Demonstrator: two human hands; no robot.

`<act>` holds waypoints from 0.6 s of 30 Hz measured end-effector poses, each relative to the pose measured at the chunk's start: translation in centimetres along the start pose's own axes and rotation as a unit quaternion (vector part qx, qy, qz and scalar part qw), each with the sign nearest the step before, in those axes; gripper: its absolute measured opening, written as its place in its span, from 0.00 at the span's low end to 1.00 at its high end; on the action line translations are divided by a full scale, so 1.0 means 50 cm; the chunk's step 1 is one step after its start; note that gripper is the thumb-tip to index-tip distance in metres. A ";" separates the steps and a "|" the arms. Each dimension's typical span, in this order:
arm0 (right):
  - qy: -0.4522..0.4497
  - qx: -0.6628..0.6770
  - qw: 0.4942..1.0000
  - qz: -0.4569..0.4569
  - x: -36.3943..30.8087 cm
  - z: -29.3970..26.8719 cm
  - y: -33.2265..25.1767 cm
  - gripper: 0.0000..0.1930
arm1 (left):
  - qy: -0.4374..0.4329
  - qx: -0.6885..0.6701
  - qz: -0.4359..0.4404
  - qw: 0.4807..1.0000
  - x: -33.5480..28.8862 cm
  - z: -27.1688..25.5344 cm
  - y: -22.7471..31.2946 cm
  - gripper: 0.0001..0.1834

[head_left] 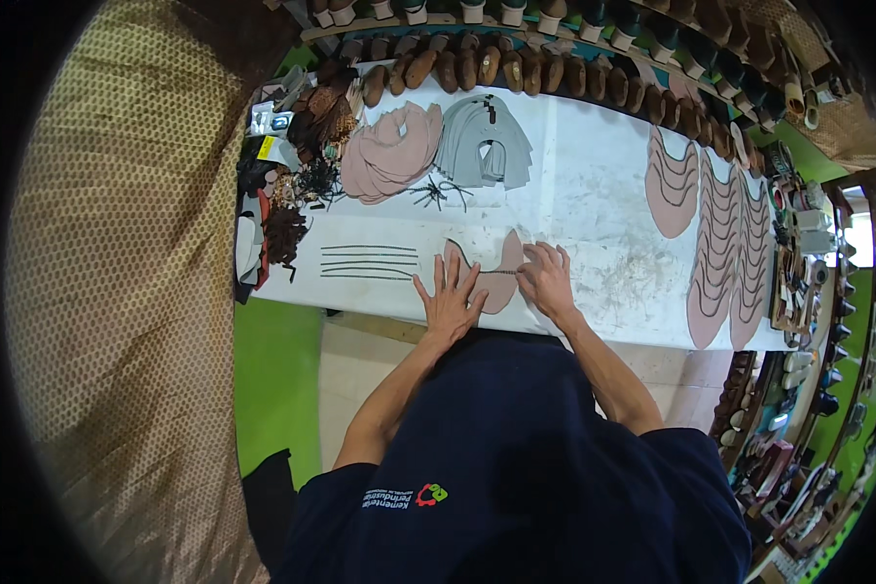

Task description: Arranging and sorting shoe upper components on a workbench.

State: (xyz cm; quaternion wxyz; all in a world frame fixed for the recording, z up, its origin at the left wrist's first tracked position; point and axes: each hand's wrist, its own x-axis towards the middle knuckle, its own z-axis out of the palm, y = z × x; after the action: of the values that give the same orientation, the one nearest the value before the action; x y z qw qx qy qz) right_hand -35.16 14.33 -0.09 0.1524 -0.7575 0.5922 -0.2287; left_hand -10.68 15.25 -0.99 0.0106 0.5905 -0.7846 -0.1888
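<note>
Several straight dark cords (368,262) lie in rows on the white tabletop (594,146), apparently unused; beyond them, a fanned stack of curved pink pieces (380,165) seems untrimmed. The left hand (448,307), fingers spread, rests on one U-shaped pink piece (501,292), crossed by a dark cord (497,272): seemingly partly done. The right hand's (547,282) fingers bunch together at its right arm; their grip cannot be told. Farther right, overlapping pink pieces with dark curved lines (712,316) look finished.

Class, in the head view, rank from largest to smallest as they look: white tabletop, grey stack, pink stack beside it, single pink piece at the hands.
1. White tabletop
2. Grey stack and pink stack: too alike to rank
3. Single pink piece, partly covered by the left hand
</note>
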 end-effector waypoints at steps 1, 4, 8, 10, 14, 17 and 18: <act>0.002 -0.006 1.000 0.002 0.000 -0.006 0.006 0.08 | 0.000 0.001 -0.001 1.000 0.000 0.001 0.000 0.36; -0.014 -0.012 1.000 -0.006 -0.004 -0.009 0.020 0.08 | 0.004 0.001 0.004 1.000 0.000 0.001 -0.003 0.36; -0.001 -0.003 1.000 0.028 -0.009 -0.014 0.020 0.08 | -0.011 0.002 0.001 1.000 0.004 -0.004 -0.001 0.36; 0.012 0.008 1.000 0.025 -0.007 -0.016 0.013 0.08 | -0.022 0.003 0.002 1.000 0.006 -0.006 0.001 0.36; 0.003 0.011 1.000 -0.003 0.004 -0.009 -0.001 0.11 | -0.007 -0.005 0.007 1.000 0.001 0.002 -0.006 0.37; -0.015 0.010 1.000 -0.001 0.007 -0.001 -0.004 0.10 | 0.009 -0.022 0.000 1.000 -0.007 0.004 -0.004 0.36; -0.016 0.010 1.000 -0.001 0.008 0.000 -0.003 0.10 | 0.004 -0.010 0.013 1.000 -0.012 0.003 -0.003 0.35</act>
State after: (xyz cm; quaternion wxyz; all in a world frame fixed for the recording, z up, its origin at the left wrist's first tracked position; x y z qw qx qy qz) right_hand -34.95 14.00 0.04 0.1692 -0.7600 0.5865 -0.2232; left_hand -10.39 15.80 -1.06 0.0222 0.5807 -0.7905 -0.1935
